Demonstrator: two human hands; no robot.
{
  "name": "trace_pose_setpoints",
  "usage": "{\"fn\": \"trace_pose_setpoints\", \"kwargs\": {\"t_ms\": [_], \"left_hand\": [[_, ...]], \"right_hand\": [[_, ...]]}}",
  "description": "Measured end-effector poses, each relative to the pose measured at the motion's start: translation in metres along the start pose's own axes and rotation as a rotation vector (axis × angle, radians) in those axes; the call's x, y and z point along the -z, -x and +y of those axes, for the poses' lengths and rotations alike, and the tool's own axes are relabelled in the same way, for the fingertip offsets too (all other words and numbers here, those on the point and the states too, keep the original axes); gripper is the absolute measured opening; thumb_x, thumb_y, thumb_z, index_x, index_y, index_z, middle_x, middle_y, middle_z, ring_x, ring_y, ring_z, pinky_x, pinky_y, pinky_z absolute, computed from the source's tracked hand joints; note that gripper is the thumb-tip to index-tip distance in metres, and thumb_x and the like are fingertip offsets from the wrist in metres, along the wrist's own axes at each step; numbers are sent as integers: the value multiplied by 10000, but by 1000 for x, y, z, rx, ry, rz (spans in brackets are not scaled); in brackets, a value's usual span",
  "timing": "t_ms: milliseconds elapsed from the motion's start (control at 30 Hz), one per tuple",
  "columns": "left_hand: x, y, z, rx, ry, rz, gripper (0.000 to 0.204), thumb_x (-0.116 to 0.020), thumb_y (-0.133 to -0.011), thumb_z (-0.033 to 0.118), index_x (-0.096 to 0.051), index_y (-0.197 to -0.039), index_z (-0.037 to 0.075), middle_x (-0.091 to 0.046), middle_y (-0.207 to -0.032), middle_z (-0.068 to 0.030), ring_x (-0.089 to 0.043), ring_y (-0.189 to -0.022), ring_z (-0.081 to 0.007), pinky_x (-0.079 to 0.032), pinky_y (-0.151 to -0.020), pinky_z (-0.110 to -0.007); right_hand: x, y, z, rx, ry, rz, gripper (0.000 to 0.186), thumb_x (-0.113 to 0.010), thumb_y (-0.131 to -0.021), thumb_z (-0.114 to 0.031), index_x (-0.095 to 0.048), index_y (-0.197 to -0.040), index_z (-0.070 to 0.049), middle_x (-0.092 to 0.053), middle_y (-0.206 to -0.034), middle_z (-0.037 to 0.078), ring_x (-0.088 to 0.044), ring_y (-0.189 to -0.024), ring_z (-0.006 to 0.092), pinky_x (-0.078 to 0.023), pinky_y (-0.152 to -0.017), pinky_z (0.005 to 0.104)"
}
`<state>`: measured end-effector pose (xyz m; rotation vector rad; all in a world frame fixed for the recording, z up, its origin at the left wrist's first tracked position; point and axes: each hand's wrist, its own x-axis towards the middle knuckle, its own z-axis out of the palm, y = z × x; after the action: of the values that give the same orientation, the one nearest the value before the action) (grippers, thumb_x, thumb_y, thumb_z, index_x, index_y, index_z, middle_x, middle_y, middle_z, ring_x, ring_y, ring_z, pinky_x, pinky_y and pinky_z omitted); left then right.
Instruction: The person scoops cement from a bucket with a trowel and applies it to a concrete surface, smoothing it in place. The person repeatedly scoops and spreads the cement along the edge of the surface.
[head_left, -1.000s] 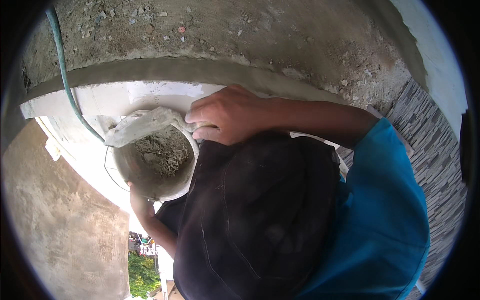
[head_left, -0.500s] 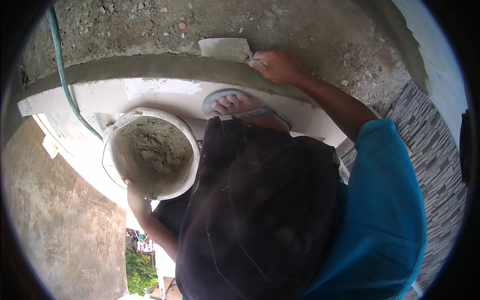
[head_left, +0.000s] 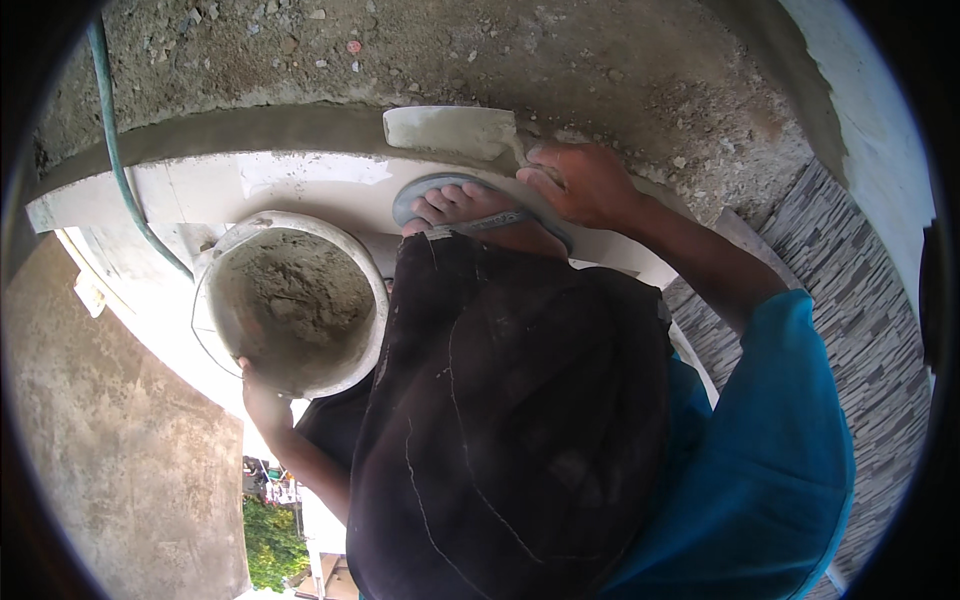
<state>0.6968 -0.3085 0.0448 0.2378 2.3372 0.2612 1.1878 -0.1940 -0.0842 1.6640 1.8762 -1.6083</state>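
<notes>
My right hand (head_left: pixel 592 186) is closed around the handle of a trowel (head_left: pixel 448 132). Its wide, mortar-smeared blade lies along a strip of smooth grey mortar (head_left: pixel 270 130), just beyond my sandalled foot (head_left: pixel 455 203). At the lower left, my left hand (head_left: pixel 264 398) grips the near rim of a round, pale bucket (head_left: pixel 379 330). The bucket is tipped so its inside shows, with grey, lumpy mortar (head_left: pixel 315 290) at the bottom. Most of the left fingers are hidden by the bucket's wall.
A green hose (head_left: pixel 118 165) crosses the white ledge (head_left: pixel 195 195) left of the bucket. Rough ground with loose stones (head_left: pixel 400 45) stretches beyond the mortar strip. Striped stone tiles (head_left: pixel 850 300) cover the right side, and a brown concrete surface (head_left: pixel 120 430) lies far below left.
My right hand has drawn the trowel nearer to me, from the rough ground's edge onto the mortar strip. My left hand keeps its hold on the bucket.
</notes>
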Motion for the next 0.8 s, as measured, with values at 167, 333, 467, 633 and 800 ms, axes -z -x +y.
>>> {"fn": "trace_pose_setpoints", "kwargs": {"t_ms": [167, 333, 467, 633, 800], "left_hand": [[-2, 0, 1, 8, -52, 27, 640, -379, -1090, 525, -616, -1196, -59, -686, -923, -101, -637, -797, -160, -526, -715, -287], [-1, 2, 5, 35, -32, -14, 641, -369, -1093, 517, -614, -1190, -67, -690, -912, -105, -644, -790, -163, -529, -692, -291], [6, -3, -1, 18, -38, -63, 640, -400, -1083, 518, -595, -1209, -78, -688, -947, -136, -667, -805, -204, -552, -693, -313], [-3, 5, 0, 38, 34, 57, 669, -446, -1059, 541, -561, -1265, -85, -664, -1032, -197, -680, -833, -277, -581, -732, -357], [6, 2, -1, 120, -2, 6, 719, -460, -1048, 553, -503, -1366, -91, -633, -1165, -222, -674, -960, -311, -597, -749, -389]], "right_hand": [[5, 8, 5, 32, -25, 5, 327, -576, -986, -387, -701, -977, -86, -703, -873, 170, -682, -847, 396, -528, -754, 495], [12, -37, 17, -88, -331, -134, 382, -582, -993, -417, -701, -1028, -55, -708, -850, 165, -690, -833, 382, -525, -751, 479], [-14, -92, 24, -19, -221, 34, 398, -577, -994, -430, -708, -1063, -61, -719, -858, 153, -695, -839, 375, -525, -773, 478], [-31, -114, 10, -15, -47, 37, 396, -557, -990, -436, -723, -1080, -88, -726, -897, 168, -694, -878, 393, -526, -814, 490], [-31, -90, -7, 65, -35, 62, 361, -588, -969, -422, -730, -1028, -95, -719, -891, 179, -683, -865, 413, -527, -791, 508]]}}
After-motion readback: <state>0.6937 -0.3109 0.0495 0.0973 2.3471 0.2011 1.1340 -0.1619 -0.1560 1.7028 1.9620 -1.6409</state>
